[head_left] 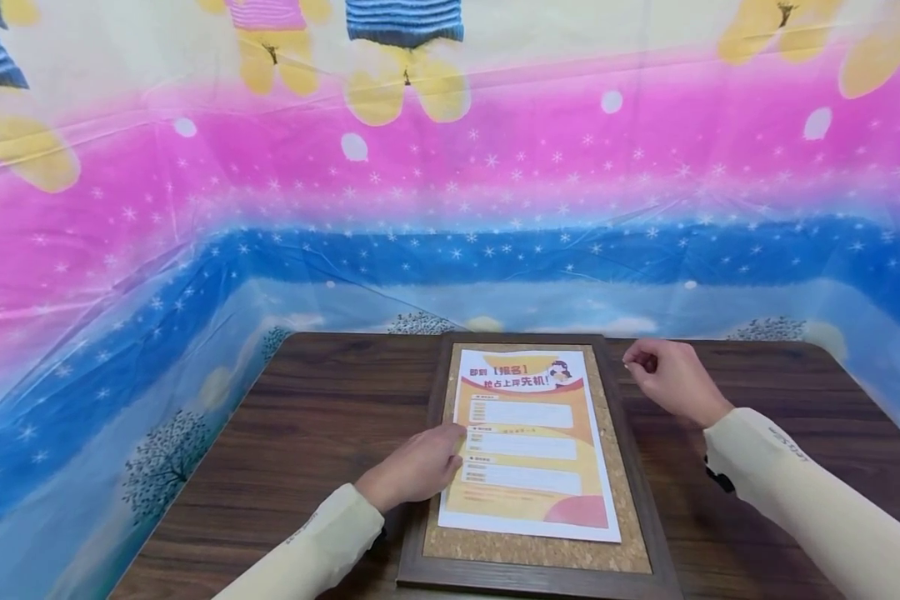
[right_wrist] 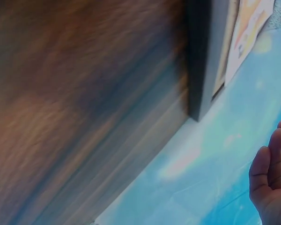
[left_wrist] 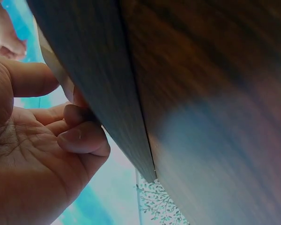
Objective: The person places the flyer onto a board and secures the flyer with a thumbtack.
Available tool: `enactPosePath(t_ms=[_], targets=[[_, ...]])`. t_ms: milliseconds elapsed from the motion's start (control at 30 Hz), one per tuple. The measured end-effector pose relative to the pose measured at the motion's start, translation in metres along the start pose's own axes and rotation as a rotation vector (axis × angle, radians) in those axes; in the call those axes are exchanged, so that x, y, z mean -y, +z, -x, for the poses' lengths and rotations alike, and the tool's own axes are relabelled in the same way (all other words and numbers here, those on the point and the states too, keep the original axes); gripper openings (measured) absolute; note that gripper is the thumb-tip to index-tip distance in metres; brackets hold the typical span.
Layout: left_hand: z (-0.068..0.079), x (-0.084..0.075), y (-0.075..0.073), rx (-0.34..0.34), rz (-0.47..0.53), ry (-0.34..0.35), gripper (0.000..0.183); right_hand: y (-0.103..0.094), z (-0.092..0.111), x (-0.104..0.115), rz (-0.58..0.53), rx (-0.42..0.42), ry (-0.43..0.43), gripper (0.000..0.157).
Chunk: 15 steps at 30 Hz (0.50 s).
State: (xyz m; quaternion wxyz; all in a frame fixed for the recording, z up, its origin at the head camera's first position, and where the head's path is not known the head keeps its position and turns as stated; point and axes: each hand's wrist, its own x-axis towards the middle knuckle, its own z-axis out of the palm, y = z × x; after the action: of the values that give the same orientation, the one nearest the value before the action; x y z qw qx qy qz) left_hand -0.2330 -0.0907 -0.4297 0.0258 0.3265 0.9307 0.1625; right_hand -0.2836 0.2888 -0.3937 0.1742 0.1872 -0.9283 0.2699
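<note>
A printed poster sheet (head_left: 525, 446) in yellow, orange and white lies on a cork board (head_left: 495, 550) with a dark wooden frame (head_left: 640, 467). My left hand (head_left: 420, 465) pinches the sheet's left edge about halfway down. In the left wrist view, the thumb (left_wrist: 35, 79) meets the raised paper edge, and the other fingers (left_wrist: 79, 138) curl against the board's side. Beyond the board's upper right corner, my right hand (head_left: 673, 377) hovers over the table, thumb and index finger curled toward each other. No object shows between them; the right wrist view catches only some fingers (right_wrist: 267, 166).
The board rests on a dark wood-grain table (head_left: 330, 408), its top reaching the table's far edge. A printed curtain (head_left: 450, 200) in pink, blue and cream, with snowflakes and trees, hangs behind and around the table.
</note>
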Motion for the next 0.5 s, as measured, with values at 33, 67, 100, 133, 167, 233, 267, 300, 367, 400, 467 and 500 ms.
enactPosePath(t_ms=[33, 67, 100, 133, 167, 233, 267, 300, 367, 400, 467, 500], targets=[[0.000, 0.000, 0.000, 0.000, -0.009, 0.000, 0.025, 0.002, -0.003, 0.002, -0.014, 0.004, -0.001, 0.009], [0.000, -0.001, 0.000, 0.003, -0.016, 0.000, 0.024, 0.004, -0.007, 0.004, -0.022, 0.009, -0.002, 0.009], [0.000, -0.001, 0.000, 0.003, -0.024, 0.001, 0.023, 0.006, -0.010, 0.006, -0.030, 0.015, -0.003, 0.008], [-0.001, -0.002, 0.000, 0.005, -0.035, 0.002, 0.023, 0.008, -0.013, 0.007, -0.037, 0.020, -0.003, 0.008], [-0.001, -0.002, 0.000, 0.003, -0.045, 0.006, 0.021, 0.010, -0.016, 0.008, -0.041, 0.026, -0.002, 0.008], [-0.001, -0.003, 0.000, 0.007, -0.057, 0.006, 0.021, 0.015, -0.021, 0.011, -0.051, 0.037, 0.006, 0.007], [-0.002, -0.003, 0.000, 0.012, -0.059, 0.005, 0.021, 0.018, -0.024, 0.011, -0.053, 0.042, 0.015, 0.007], [-0.002, -0.003, 0.001, 0.013, -0.065, 0.007, 0.021, 0.020, -0.026, 0.012, -0.058, 0.047, 0.023, 0.007], [-0.002, -0.003, 0.001, 0.017, -0.067, 0.008, 0.022, 0.026, -0.031, 0.014, -0.069, 0.056, 0.042, 0.007], [-0.003, -0.003, 0.001, 0.018, -0.070, 0.007, 0.023, 0.029, -0.033, 0.015, -0.081, 0.062, 0.056, 0.007], [-0.003, -0.003, 0.001, 0.017, -0.077, 0.010, 0.024, 0.034, -0.038, 0.016, -0.100, 0.077, 0.083, 0.006], [-0.003, -0.004, 0.001, 0.015, -0.079, 0.011, 0.025, 0.037, -0.041, 0.017, -0.110, 0.085, 0.094, 0.006]])
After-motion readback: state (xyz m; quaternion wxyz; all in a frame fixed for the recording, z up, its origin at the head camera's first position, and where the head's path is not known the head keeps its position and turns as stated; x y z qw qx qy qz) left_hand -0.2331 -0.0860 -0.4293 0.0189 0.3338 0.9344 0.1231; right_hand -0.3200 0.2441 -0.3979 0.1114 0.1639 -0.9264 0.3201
